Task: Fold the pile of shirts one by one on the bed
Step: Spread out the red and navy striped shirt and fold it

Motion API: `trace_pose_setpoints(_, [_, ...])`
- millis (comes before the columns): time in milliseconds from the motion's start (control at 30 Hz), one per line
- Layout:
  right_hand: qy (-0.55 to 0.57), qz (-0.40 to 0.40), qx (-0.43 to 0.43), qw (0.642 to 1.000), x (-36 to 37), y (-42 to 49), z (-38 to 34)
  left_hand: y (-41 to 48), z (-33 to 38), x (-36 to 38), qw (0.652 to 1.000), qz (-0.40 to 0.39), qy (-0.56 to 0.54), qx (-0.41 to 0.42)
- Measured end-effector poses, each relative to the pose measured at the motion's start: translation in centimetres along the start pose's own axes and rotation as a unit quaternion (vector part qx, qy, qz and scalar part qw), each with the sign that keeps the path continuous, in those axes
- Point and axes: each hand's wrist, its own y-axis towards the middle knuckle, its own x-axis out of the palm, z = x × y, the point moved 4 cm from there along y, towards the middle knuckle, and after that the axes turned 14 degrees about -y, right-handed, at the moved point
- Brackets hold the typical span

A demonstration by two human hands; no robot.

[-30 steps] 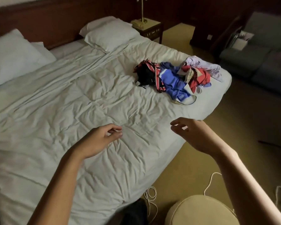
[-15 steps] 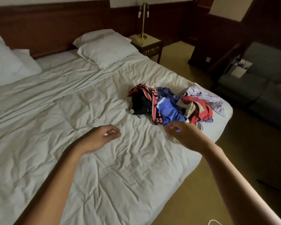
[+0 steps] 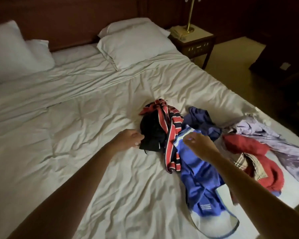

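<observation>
A pile of crumpled shirts lies near the right side of the white bed (image 3: 93,152). It holds a black shirt (image 3: 153,133), a red, white and navy striped shirt (image 3: 172,135), a blue and white shirt (image 3: 202,185), a red shirt (image 3: 259,157) and a lilac shirt (image 3: 273,135). My left hand (image 3: 129,138) touches the left edge of the black shirt, fingers curled at the cloth. My right hand (image 3: 199,144) hovers over the blue shirt with loosely bent fingers that hold nothing I can see.
Two white pillows, the right one (image 3: 136,44) and the left one (image 3: 10,52), lie against the dark headboard. A nightstand (image 3: 195,42) with a brass lamp (image 3: 190,16) stands beyond the bed's right corner. Carpet floor lies to the right of the bed's edge.
Both hands have moved forward to the pile. The left hand went from bare sheet to the black shirt; the right one went from the bed's edge to above the blue shirt.
</observation>
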Motion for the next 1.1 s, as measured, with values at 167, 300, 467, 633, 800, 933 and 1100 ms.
trace_pose_setpoints(167, [0.045, 0.059, 0.002, 0.997, 2.7, 13.2, 3.7, 13.6, 0.6, 5.4, 0.992, 0.117, -0.028, 0.027])
trace_pose_setpoints(300, [0.056, 0.045, -0.015, 0.997, 6.0, 19.2, 2.4, 19.3, 0.5, 8.4, 0.981, 0.178, 0.036, 0.068])
trace_pose_setpoints(467, [0.004, 0.117, 0.014, 0.993, 8.0, 21.0, 1.1, 20.1, -2.3, 8.7, 0.971, 0.205, 0.119, 0.04])
trace_pose_setpoints(633, [0.105, 0.185, -0.041, 0.976, 4.8, 18.4, -0.3, 14.9, -0.7, 7.0, 0.961, 0.187, -0.179, 0.1])
trace_pose_setpoints(800, [0.331, 0.184, -0.127, 0.917, -2.7, 12.0, -5.8, 6.6, 5.4, 1.4, 0.863, 0.142, -0.45, 0.178])
trace_pose_setpoints(933, [0.389, 0.155, -0.217, 0.882, -8.9, 3.7, -14.0, -3.3, 9.3, -6.6, 0.84, 0.158, -0.452, 0.257])
trace_pose_setpoints(1100, [0.331, 0.137, -0.333, 0.872, -13.1, -9.1, -26.6, -19.3, 10.2, -17.7, 0.851, 0.206, -0.351, 0.332])
